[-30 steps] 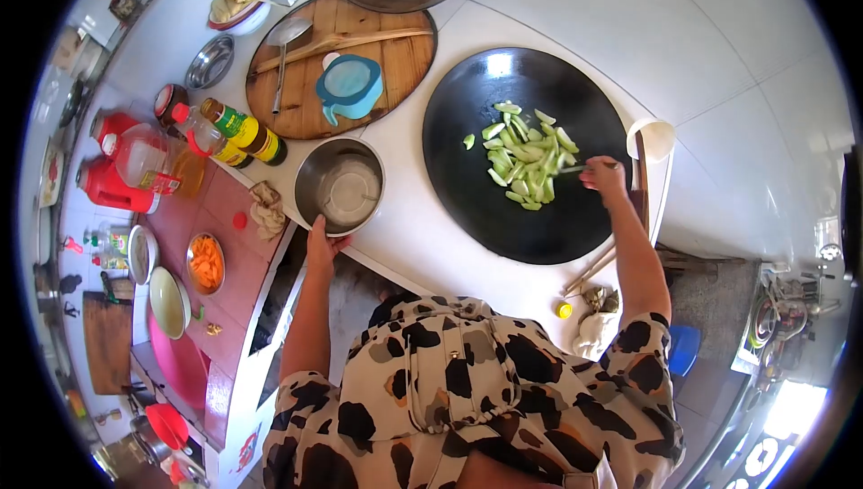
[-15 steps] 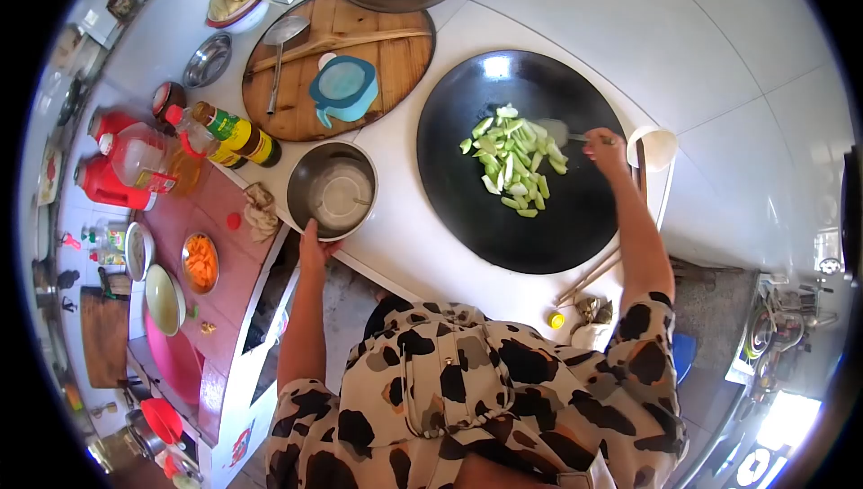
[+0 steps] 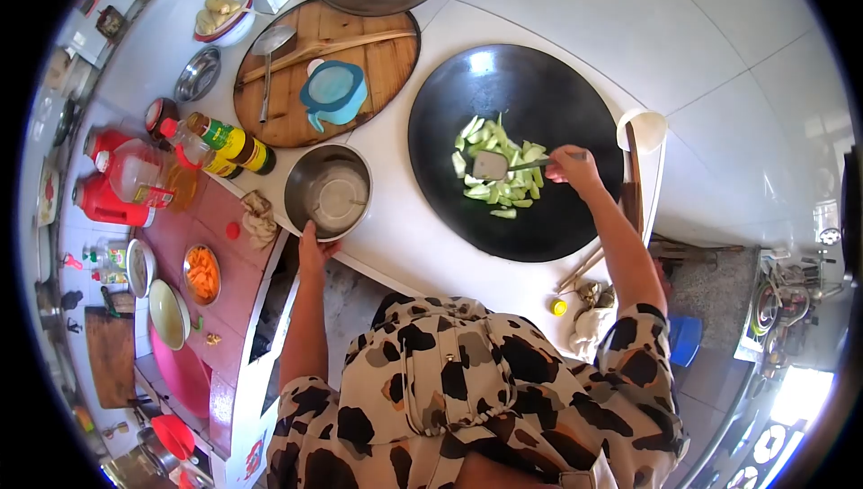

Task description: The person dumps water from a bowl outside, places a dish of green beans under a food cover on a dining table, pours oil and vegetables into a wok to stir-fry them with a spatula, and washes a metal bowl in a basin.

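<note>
My right hand (image 3: 571, 168) is closed around the handle of a metal spatula (image 3: 491, 164). Its flat blade lies over the chopped green vegetable pieces (image 3: 517, 185) in the big black wok (image 3: 449, 219). With my left hand (image 3: 314, 251) I grip the near rim of a steel bowl (image 3: 306, 185), which stands at the counter's edge. A little clear liquid seems to lie in its bottom, though I cannot be sure.
Left of the wok, a round wooden board (image 3: 288, 84) carries a skimmer (image 3: 267, 75) and a blue lidded container (image 3: 334, 93). Oil and sauce bottles (image 3: 235, 143) crowd the left. A bowl of orange pieces (image 3: 201, 275) sits on the red-tiled counter. Chopsticks (image 3: 584, 269) lie at the right.
The spatula has swung from the right side of the vegetables to the left, over them, and some pieces have shifted. My left hand stays on the steel bowl. The whole view has shifted slightly.
</note>
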Demonstrator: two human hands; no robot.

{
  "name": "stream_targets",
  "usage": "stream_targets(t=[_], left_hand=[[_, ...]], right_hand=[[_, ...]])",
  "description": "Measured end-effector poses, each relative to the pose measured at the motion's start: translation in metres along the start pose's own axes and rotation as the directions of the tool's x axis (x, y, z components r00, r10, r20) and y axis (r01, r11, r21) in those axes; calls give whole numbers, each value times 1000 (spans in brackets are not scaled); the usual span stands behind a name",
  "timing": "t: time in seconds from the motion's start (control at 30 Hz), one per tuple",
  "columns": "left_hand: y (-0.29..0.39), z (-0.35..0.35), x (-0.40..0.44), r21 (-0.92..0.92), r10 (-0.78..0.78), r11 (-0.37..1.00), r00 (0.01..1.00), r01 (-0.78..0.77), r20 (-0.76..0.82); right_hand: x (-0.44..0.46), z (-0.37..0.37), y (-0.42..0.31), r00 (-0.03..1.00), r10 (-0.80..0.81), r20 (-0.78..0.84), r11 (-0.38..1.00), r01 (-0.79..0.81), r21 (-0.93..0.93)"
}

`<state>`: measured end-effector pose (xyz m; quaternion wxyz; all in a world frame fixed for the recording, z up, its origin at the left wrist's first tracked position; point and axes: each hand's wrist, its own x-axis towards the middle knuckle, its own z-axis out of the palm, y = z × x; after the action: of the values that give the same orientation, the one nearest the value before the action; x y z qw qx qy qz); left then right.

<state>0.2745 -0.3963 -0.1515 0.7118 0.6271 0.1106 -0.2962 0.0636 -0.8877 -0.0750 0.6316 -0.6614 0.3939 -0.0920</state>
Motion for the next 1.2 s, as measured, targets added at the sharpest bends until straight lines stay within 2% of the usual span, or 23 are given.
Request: stream_targets(t=[0.07, 0.1, 0.2, 0.27, 0.33, 0.47, 0.5, 0.6, 0.67, 0.7, 0.83, 0.93, 1.0, 1.03, 1.17, 1.2], left_hand=[[1, 4, -4, -5, 18, 1000, 1000, -18, 0], [3, 5, -6, -7, 21, 1000, 1000, -21, 3], [6, 9, -5, -9, 26, 1000, 999, -26, 20], [4, 5, -3, -1, 27, 1000, 999, -27, 20], [3, 1, 1, 12, 7, 1000, 999, -8, 39], [1, -4, 8, 31, -29, 999, 998, 28, 55], [2, -4, 9, 28, -34, 999, 997, 33, 64], [5, -2, 4, 11, -36, 999, 997, 36, 68], [13, 3, -5, 3, -24, 1000, 998, 24, 65], [13, 1, -4, -15, -41, 999, 997, 42, 69], [11, -4, 2, -7, -66, 998, 992, 67, 104], [7, -10, 8, -19, -85, 996, 986, 89, 145], [7, -10, 8, -9, -87, 996, 985, 89, 151], [9, -8, 6, -7, -77, 997, 986, 79, 146], [13, -5, 2, 2, -68, 998, 988, 69, 141], [13, -6, 4, 4, -74, 997, 987, 74, 144]], right_hand=[[-6, -8, 19, 994, 1, -111, 1000, 1, 23], [-12, -10, 23, 989, -48, -141, 999, 49, 0], [-17, -41, 13, 967, -140, -215, 971, 91, -223], [-36, -61, -34, 971, 9, -239, 959, -76, -272], [-47, -80, -62, 958, 12, -287, 921, -122, -369], [-35, -94, -59, 901, 81, -426, 851, -285, -442], [-31, -85, -50, 880, 74, -469, 880, -279, -384], [3, -64, 23, 880, 77, -468, 984, -143, -107], [-5, -21, 21, 913, 102, -395, 994, -80, 72], [-6, -11, 20, 928, 75, -366, 995, -45, 88], [-18, -18, -23, 952, -143, -270, 987, 118, -107], [-14, -45, -56, 940, -240, -241, 865, 94, -493], [-2, -64, -65, 917, -274, -289, 775, 33, -631], [20, -86, -48, 901, -311, -303, 746, 34, -665], [55, -52, -17, 926, -181, -331, 928, 49, -370], [62, -32, -9, 927, -247, -283, 874, 87, -478]])
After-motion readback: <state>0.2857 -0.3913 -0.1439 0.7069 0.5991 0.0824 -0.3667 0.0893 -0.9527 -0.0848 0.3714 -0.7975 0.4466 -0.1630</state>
